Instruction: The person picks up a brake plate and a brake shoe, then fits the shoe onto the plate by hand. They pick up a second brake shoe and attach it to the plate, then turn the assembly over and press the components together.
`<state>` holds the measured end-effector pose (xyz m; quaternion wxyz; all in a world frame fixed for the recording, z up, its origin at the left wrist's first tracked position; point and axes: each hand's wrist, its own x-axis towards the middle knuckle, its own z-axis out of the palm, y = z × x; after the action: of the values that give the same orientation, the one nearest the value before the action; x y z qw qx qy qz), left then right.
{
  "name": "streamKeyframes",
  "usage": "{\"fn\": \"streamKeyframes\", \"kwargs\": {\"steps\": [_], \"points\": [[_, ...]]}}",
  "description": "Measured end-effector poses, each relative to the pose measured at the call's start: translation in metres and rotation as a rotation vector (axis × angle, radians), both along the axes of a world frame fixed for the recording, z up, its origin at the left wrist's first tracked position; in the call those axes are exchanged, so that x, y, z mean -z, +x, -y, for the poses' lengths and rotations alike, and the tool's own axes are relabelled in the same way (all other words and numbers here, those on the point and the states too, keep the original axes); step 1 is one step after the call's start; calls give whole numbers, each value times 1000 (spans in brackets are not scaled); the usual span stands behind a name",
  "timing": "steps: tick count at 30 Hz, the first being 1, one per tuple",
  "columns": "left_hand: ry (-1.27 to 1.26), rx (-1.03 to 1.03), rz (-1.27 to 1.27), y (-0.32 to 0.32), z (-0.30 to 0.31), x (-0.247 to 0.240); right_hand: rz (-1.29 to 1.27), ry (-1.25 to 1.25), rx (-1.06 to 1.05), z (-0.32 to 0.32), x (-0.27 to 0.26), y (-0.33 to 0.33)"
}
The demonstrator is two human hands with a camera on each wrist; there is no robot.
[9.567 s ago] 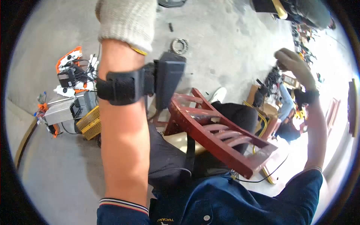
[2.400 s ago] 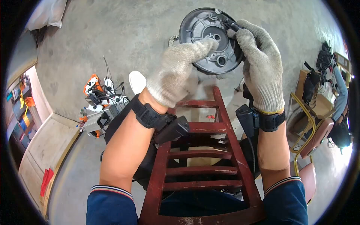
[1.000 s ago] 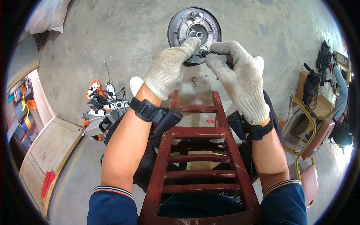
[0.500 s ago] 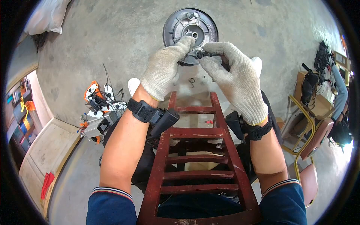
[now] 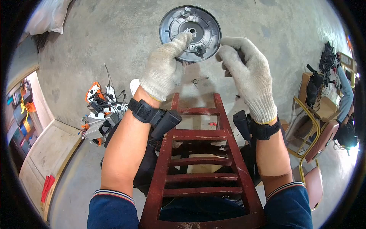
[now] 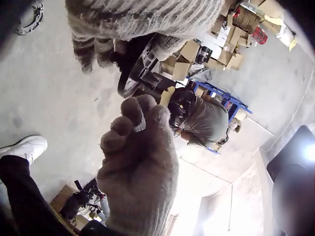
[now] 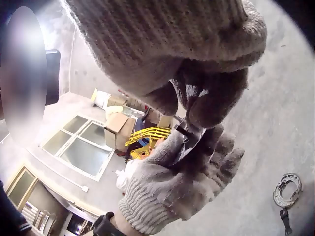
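In the head view, my gloved left hand (image 5: 164,66) grips the near-left edge of a round metal brake backing plate (image 5: 210,33), thumb on its face near the center hub. The plate is tilted up toward me, and my other left fingers are hidden behind it. A short black cylindrical piece (image 5: 200,50) sits at a hole near its lower edge. My gloved right hand (image 5: 248,65) hovers just off the plate's right rim, fingers loosely curled, with nothing seen in it. The left wrist view shows the curled fingers of this right hand (image 6: 140,162) from the palm side.
A red wooden chair back (image 5: 200,134) stands between my arms. A silver ring-shaped part (image 7: 287,189) lies on the floor. Cables and metal boxes (image 5: 101,128) are at left; a gold-framed chair (image 5: 318,141) is at right. In the left wrist view, a person (image 6: 206,120) bends near cartons.
Earlier, my right fingers pinched the black piece at the plate; now they have let go and moved right. The plate has shifted slightly left, still in my left hand.
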<state>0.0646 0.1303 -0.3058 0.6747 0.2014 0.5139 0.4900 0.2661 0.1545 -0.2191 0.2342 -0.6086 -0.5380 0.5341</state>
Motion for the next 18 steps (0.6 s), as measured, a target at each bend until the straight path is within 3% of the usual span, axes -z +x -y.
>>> {"fn": "streamKeyframes", "kwargs": {"steps": [2,6,8,9,11,15,18], "points": [[-71,-50,172,4,-1,-16,112,88,52,0,8,5],[-18,-34,68,0,0,-11,140,-46,140,-3,2,2],[-119,-109,469,-2,0,-14,-178,-243,114,-5,1,6],[-119,-109,470,-2,1,-14,-178,-244,114,-5,1,6],[-13,32,217,-3,2,-13,-536,-419,247,-1,-1,3],[-64,83,322,-6,2,-13,-451,-453,170,-5,-14,1],[-42,81,200,1,1,-23,-423,-460,139,-6,-15,3]]}}
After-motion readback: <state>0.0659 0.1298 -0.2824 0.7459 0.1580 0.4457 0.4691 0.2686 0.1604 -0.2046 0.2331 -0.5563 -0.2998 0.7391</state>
